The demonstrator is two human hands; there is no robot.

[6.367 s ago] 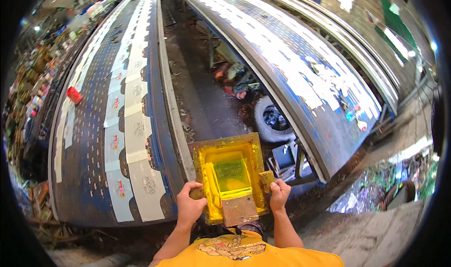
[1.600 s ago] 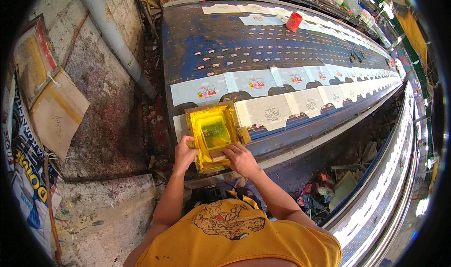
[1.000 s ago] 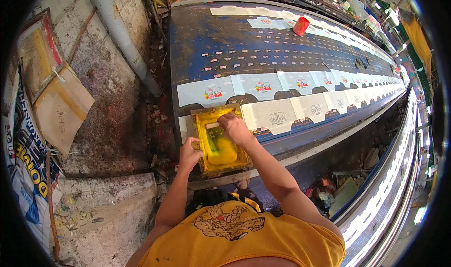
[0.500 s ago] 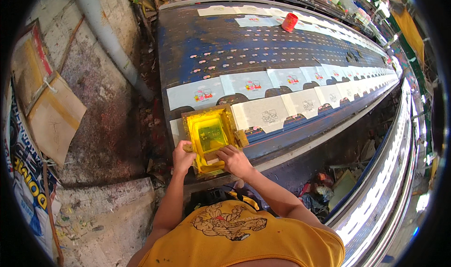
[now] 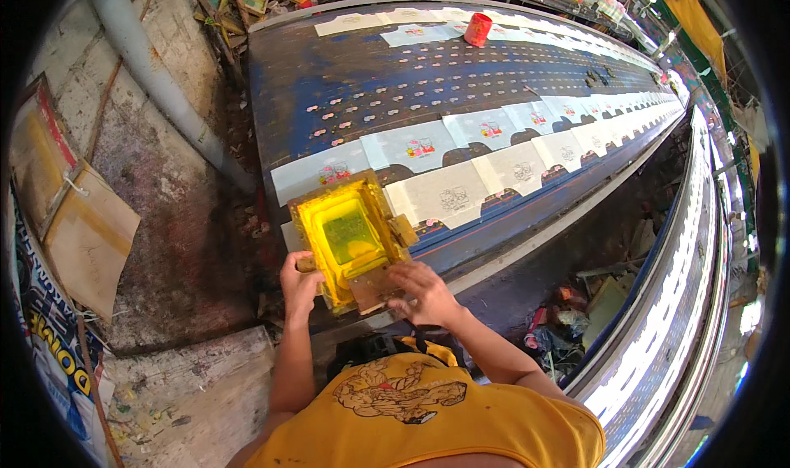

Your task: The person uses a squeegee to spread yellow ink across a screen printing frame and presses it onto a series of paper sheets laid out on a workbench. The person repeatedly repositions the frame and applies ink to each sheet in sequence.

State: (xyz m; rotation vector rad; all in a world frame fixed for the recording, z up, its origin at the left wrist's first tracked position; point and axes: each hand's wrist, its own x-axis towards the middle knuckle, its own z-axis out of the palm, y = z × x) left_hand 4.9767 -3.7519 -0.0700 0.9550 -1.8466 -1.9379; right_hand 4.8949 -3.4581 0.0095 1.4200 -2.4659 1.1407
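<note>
Yellow ink coats the inside of a small screen printing frame (image 5: 311, 221), which sits at the near left corner of the long table. My left hand (image 5: 299, 287) is closed on the frame's left side, by a small wooden block. A brown wooden squeegee (image 5: 372, 288) lies across the near end of the frame, and my right hand (image 5: 426, 293) grips its right end. Part of that grip is hidden. Just beyond the frame is a pale blue cloth piece (image 5: 300, 176) with a coloured print. A cream cloth piece (image 5: 428, 190) with line drawings lies to its right.
The dark printing table (image 5: 284, 97) runs far to the right, bearing rows of cloth pieces. A red container (image 5: 478, 30) stands on its far side. Wooden frames (image 5: 90, 233) lean at left near a grey pipe (image 5: 156, 81). Scraps (image 5: 568, 307) lie below the table's right edge.
The squeegee has come from inside the frame toward me, over its near rim, with my right hand. The frame has turned slightly counterclockwise. The whole view has shifted.
</note>
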